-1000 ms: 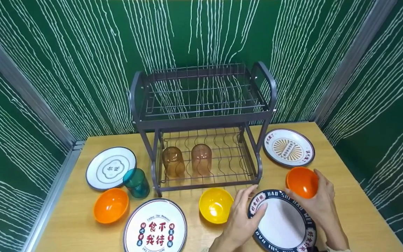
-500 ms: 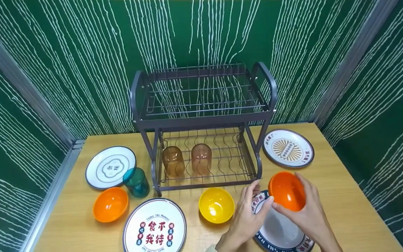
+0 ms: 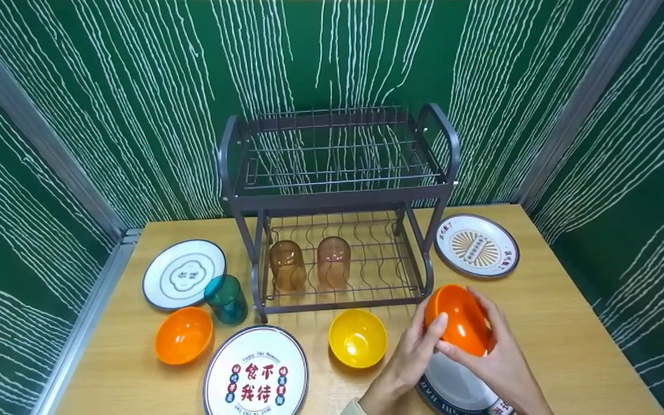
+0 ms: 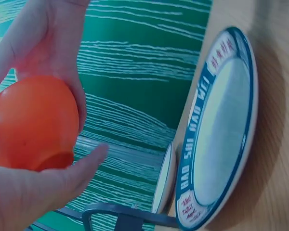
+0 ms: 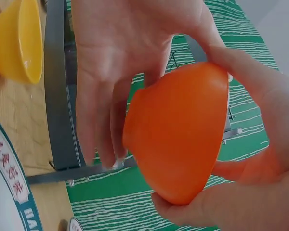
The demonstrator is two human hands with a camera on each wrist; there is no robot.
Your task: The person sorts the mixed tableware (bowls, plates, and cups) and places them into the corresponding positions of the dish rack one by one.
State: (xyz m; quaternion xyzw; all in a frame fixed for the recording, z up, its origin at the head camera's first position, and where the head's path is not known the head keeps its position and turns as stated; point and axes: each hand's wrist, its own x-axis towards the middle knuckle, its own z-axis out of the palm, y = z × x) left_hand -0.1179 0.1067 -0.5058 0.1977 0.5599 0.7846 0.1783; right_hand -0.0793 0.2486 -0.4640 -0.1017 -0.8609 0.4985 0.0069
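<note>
An orange bowl (image 3: 460, 320) is held on its side, raised above the plate with the dark lettered rim (image 3: 446, 392). My right hand (image 3: 496, 351) grips this bowl by its rim, thumb in front and fingers at the far side. Close against the bowl's base is my left hand (image 3: 410, 349), its thumb over the near side. In the right wrist view the fingers of the left hand (image 5: 120, 57) stretch fairly straight beside the base of the bowl (image 5: 178, 130). Firm contact there cannot be made out. The left wrist view shows the bowl (image 4: 36, 120) between both hands.
A two-tier dish rack (image 3: 338, 199) stands behind, with two upturned amber and pinkish glasses (image 3: 288, 262) on its lower shelf. Around it lie a yellow bowl (image 3: 358, 339), another orange bowl (image 3: 184, 335), a teal glass (image 3: 226, 300) and white plates (image 3: 256, 372).
My right hand has brought the orange bowl leftward from the plate's right side and tilted it. My left hand has come up against the bowl.
</note>
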